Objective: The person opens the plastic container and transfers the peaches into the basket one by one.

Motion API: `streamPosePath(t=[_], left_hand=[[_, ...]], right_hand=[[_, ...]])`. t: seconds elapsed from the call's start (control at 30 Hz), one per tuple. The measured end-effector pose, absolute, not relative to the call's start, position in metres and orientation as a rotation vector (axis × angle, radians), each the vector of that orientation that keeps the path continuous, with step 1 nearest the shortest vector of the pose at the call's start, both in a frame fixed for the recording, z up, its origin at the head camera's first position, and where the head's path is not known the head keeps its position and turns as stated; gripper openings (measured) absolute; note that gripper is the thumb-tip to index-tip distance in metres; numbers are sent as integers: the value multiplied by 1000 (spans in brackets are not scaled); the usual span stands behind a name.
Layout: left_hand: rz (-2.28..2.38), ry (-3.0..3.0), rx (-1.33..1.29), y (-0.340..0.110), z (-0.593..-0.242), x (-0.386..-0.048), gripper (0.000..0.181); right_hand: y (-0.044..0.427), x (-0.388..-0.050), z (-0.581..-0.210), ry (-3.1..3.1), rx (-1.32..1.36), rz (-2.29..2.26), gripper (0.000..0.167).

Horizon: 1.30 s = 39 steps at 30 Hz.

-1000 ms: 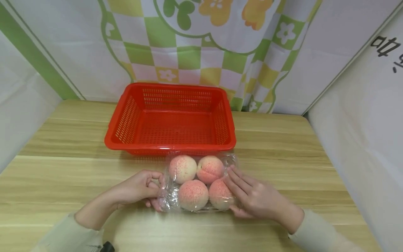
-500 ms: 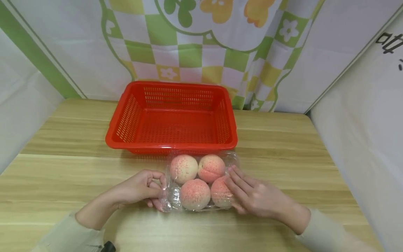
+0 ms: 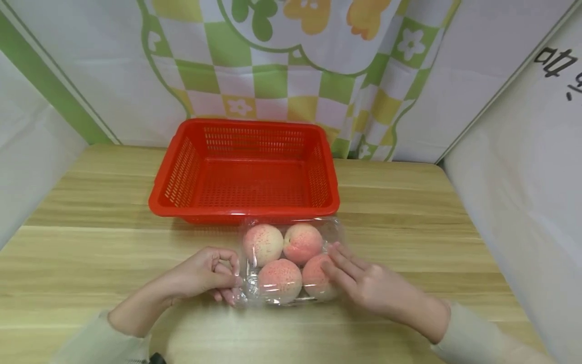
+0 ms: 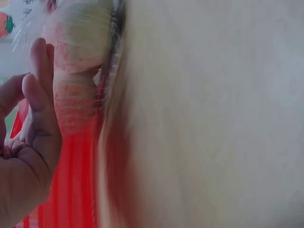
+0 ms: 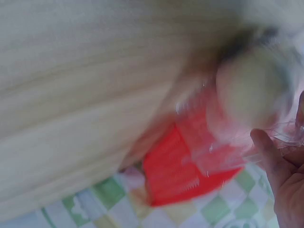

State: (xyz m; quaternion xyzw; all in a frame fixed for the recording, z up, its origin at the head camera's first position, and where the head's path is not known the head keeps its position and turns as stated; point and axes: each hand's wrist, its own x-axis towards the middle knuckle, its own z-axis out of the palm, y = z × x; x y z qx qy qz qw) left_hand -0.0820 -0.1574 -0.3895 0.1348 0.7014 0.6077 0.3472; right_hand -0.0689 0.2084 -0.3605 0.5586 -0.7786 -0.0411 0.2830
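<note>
Several pink-and-cream peaches lie in a clear plastic pack in front of the red basket. At the pack's left end, my left hand pinches the clear plastic wrap between thumb and bent index finger. My right hand rests over the right end, its fingers nearly straight on the pack beside the front right peach; its thumb is hidden in the head view. The left wrist view shows the left hand beside the wrapped peaches. In the right wrist view, the right hand touches crinkled plastic.
A red slotted basket with no contents stands directly behind the pack. Behind it hangs a green-and-yellow checked curtain. The wooden table is bounded by white walls at left and right.
My left thumb has shifted slightly right along the wrap. My right thumb, visible at the pack's front edge earlier, is now out of sight. The pack stays in place.
</note>
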Motion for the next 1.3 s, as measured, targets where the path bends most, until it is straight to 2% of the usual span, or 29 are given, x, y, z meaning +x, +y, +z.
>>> streamPosePath(t=[0.23,0.57,1.0,1.3], left_hand=[[1564,1797,356,-162,-390,-83,13],[1570,1748,336,-161,-394,-83,15],[1600,1682,338,-160,-394,-79,19],[1601,1685,339,-159,-393,-76,19]], right_hand=[[214,-78,-348,-2181,1512,87,47],[216,-84,-344,-2213,1497,299,37],[216,-101,-321,-2302,1505,650,45],[216,-113,-311,-2313,1448,956,38]])
